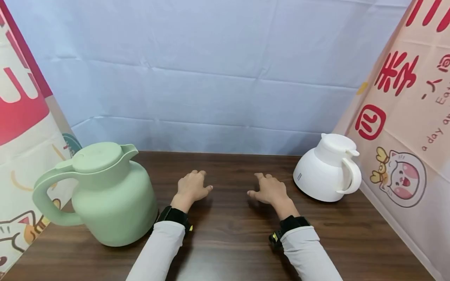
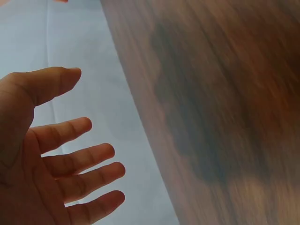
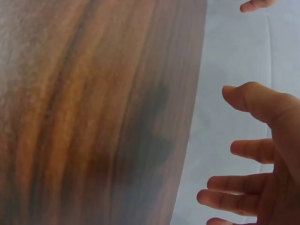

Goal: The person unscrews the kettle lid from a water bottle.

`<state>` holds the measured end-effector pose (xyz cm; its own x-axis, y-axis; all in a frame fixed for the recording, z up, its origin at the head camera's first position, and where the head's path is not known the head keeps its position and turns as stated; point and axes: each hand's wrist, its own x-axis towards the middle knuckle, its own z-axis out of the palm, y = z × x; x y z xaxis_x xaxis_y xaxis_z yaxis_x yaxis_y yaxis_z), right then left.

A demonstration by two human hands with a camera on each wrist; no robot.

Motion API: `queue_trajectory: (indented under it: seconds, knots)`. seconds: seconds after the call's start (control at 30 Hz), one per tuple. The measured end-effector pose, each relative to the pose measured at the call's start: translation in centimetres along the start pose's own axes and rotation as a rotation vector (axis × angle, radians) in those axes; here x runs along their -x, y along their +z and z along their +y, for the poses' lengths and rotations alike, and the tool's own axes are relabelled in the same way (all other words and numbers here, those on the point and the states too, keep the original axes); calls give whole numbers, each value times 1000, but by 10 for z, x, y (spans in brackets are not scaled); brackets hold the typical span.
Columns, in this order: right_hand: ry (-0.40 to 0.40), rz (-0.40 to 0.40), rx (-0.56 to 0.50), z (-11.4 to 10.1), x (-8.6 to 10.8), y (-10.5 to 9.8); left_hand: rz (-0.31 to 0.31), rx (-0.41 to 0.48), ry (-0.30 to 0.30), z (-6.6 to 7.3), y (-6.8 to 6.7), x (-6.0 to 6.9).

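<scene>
The left hand (image 1: 191,189) hovers over the dark wooden table (image 1: 225,234), to the right of a large green jug (image 1: 116,195), without touching it. Its fingers are spread and slightly bent in the left wrist view, holding nothing. The right hand (image 1: 271,192) is above the table too, left of a smaller white jug (image 1: 321,171) and apart from it; its relaxed fingers (image 3: 239,183) hold nothing. The green jug's handle points left, its spout right. The white jug's handle faces right and toward the front. Both lids appear closed.
A pale blue cloth (image 1: 211,78) hangs behind the table's back edge. Printed cloths with red and cartoon patterns stand at the left (image 1: 24,136) and right (image 1: 404,156), close beside the jugs.
</scene>
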<state>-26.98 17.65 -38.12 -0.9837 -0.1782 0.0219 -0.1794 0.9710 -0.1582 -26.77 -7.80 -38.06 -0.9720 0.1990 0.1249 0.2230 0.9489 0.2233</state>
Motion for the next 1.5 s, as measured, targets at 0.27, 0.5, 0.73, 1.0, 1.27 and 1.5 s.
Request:
queue_trajectory:
  seconds: [0.27, 0.5, 0.73, 1.0, 1.27, 1.5]
  knots:
    - [17, 16, -37, 12, 7, -7, 5, 1, 40, 19, 1, -1]
    - [34, 43, -71, 24, 17, -15, 4, -10, 64, 31, 6, 2]
    - [78, 58, -92, 42, 27, -27, 11, 12, 93, 44, 7, 4]
    - [100, 110, -124, 58, 34, -40, 22, 7, 125, 55, 7, 6]
    - [127, 181, -154, 71, 43, -56, 11, 34, 133, 66, 8, 8]
    - [144, 295, -192, 81, 52, -69, 7, 32, 150, 76, 12, 8]
